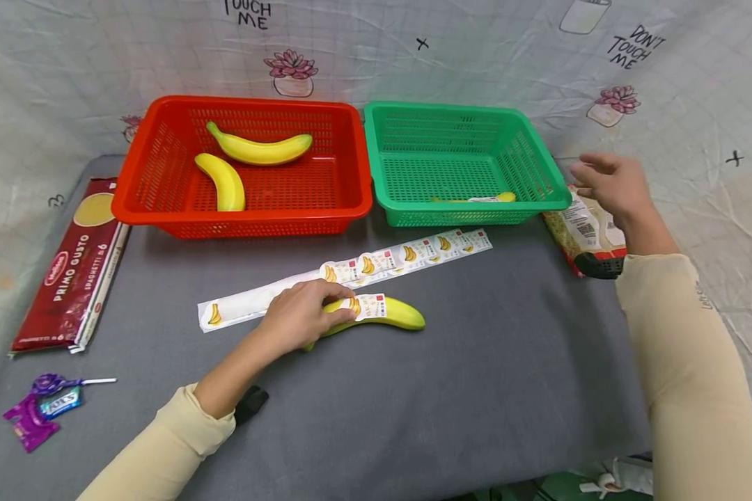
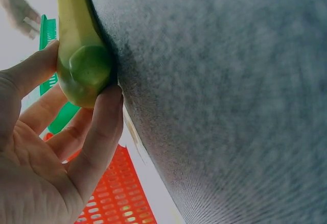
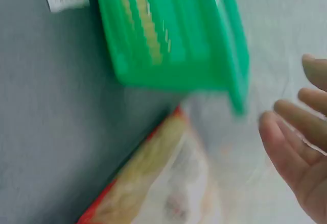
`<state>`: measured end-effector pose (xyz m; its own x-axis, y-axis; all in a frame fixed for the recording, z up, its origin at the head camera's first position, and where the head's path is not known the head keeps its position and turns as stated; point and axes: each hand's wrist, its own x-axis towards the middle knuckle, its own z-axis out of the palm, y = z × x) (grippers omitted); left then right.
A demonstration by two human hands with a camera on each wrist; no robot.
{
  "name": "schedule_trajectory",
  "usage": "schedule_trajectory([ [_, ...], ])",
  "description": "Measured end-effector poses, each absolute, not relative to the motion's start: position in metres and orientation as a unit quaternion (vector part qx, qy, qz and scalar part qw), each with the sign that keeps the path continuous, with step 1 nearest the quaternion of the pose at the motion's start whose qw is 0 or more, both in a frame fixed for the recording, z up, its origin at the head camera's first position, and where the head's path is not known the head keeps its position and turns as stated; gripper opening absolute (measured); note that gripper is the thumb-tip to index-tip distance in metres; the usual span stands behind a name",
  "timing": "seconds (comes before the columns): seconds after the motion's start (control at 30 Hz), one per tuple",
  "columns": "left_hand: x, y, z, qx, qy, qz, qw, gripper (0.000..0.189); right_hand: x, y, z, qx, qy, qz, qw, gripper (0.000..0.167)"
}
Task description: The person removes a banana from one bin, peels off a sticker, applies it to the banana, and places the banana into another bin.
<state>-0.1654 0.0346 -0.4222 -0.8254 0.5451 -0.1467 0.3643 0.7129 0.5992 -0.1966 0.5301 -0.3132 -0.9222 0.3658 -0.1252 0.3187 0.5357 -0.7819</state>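
Note:
My left hand (image 1: 301,313) grips a yellow banana (image 1: 404,316) by its stem half, low over the grey table, with a white label (image 1: 371,306) on its upper side. In the left wrist view, the thumb and fingers pinch around the banana's greenish end (image 2: 89,71). Behind it lies a strip of banana labels (image 1: 288,284). My right hand (image 1: 617,191) is raised at the right, beside the green basket (image 1: 464,217), with loosely bent fingers and nothing in them. Inside that basket, a labelled banana (image 1: 506,197) shows partly above the front rim.
A red basket (image 1: 238,221) holds two bananas (image 1: 263,149). Below my right hand lies a food packet (image 1: 579,229), partly covered in the head view. At the left are a spaghetti packet (image 1: 69,271), a lollipop (image 1: 49,383) and small wrapped sweets (image 1: 31,423). A printed curtain hangs behind the table.

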Motion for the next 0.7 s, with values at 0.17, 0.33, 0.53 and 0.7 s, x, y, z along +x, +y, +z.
schedule_trajectory([
  [0.17, -0.164, 0.035, -0.422, 0.251, 0.911, 0.288, 0.157, 0.035, -0.191, 0.554, -0.330, -0.243, -0.778, 0.579, -0.038, 0.048],
  [0.33, -0.163, 0.035, -0.422, 0.256, 0.909, 0.291, 0.151, 0.034, -0.188, 0.554, -0.342, -0.223, -0.719, 0.658, -0.030, 0.014],
  [0.53, -0.163, 0.034, -0.422, 0.258, 0.908, 0.297, 0.143, 0.034, -0.190, 0.551, -0.345, -0.223, -0.735, 0.640, -0.012, 0.021],
  [0.7, -0.163, 0.033, -0.422, 0.256, 0.908, 0.302, 0.140, 0.034, -0.193, 0.551, -0.345, -0.228, -0.741, 0.631, -0.016, 0.022],
])
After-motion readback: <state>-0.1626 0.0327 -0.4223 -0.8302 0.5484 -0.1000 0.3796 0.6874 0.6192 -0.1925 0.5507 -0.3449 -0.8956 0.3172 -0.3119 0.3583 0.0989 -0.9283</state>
